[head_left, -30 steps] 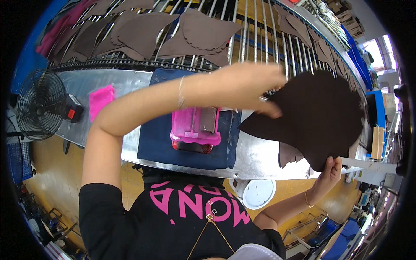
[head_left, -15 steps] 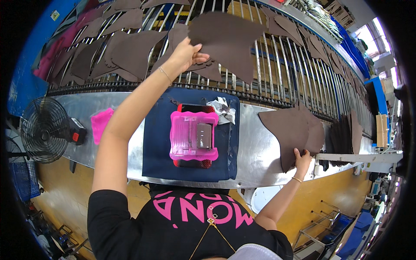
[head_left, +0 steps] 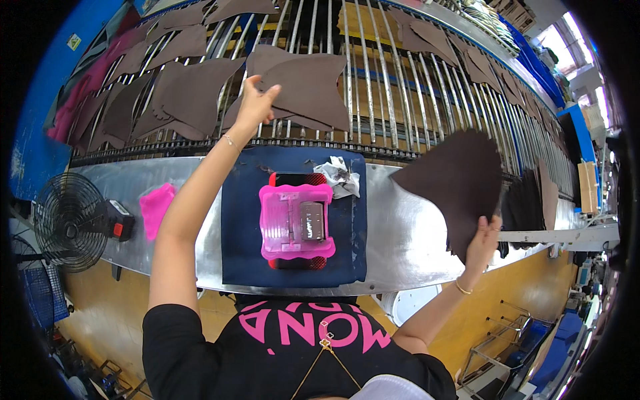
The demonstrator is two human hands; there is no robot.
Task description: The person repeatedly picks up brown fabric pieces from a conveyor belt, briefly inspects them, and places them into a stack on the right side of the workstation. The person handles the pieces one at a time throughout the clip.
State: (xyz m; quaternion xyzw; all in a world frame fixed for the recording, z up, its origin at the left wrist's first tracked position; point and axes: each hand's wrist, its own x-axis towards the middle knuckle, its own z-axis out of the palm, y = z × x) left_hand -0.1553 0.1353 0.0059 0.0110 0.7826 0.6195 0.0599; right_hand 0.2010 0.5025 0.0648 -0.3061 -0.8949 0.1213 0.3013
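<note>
Dark-brown cut panel (head_left: 460, 177), lifted at counter's (head_left: 413, 237) right side, lower edge pinched by right hand's (head_left: 485, 245) fingers. Left hand (head_left: 259, 103) (fingers spread, contact unclear) over brown panels (head_left: 310, 80) on metal-bar conveyor (head_left: 389, 100). Pink tray (head_left: 277, 220) above navy mat (head_left: 242, 220).

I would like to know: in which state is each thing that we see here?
Left hand: open, touch unclear
Right hand: gripping the dark brown piece
Dark brown piece: tilted, held by its lower end
Lighter brown pieces: overlapping
Pink tray: holding a brown block
White tissue: crumpled, smudged
Blue mat: spread flat
Fan: spinning or not, cannot tell
</note>
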